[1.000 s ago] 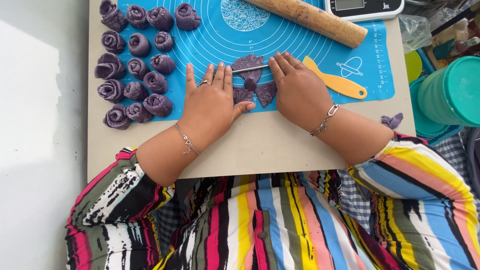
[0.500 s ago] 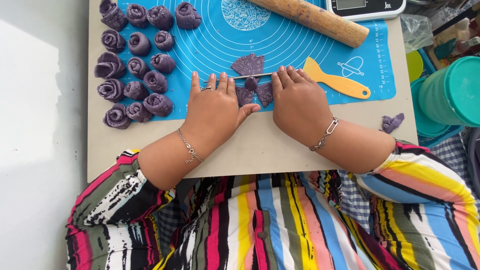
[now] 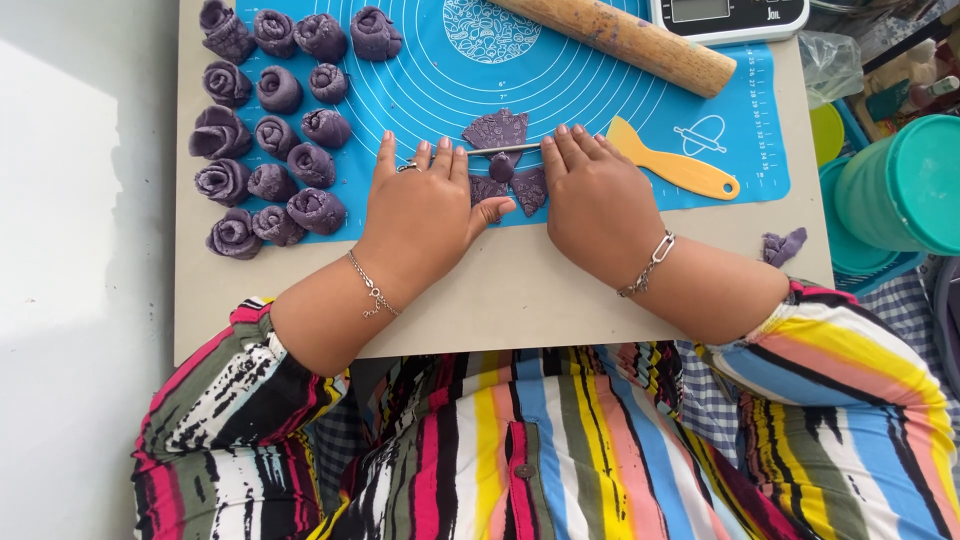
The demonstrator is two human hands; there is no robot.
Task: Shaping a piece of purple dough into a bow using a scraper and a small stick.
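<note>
My left hand [image 3: 422, 208] and my right hand [image 3: 594, 198] lie flat, palms down, side by side on a blue silicone baking mat [image 3: 560, 90]. Their fingertips press on a thin metal rod [image 3: 503, 149] that lies across a flat piece of purple dough [image 3: 497, 130]. More purple dough pieces [image 3: 515, 183] show between the two hands, below the rod. Both wrists wear bracelets, and the left hand wears a ring.
Several purple dough roses [image 3: 270, 130] sit in rows at the left of the mat. A wooden rolling pin [image 3: 625, 42], a yellow scraper [image 3: 672, 161], a kitchen scale [image 3: 730, 15], a dough scrap [image 3: 781, 246] and teal containers [image 3: 905, 185] lie to the right.
Both hands slid back toward me along the mat, uncovering the upper dough piece and the metal rod under the fingertips.
</note>
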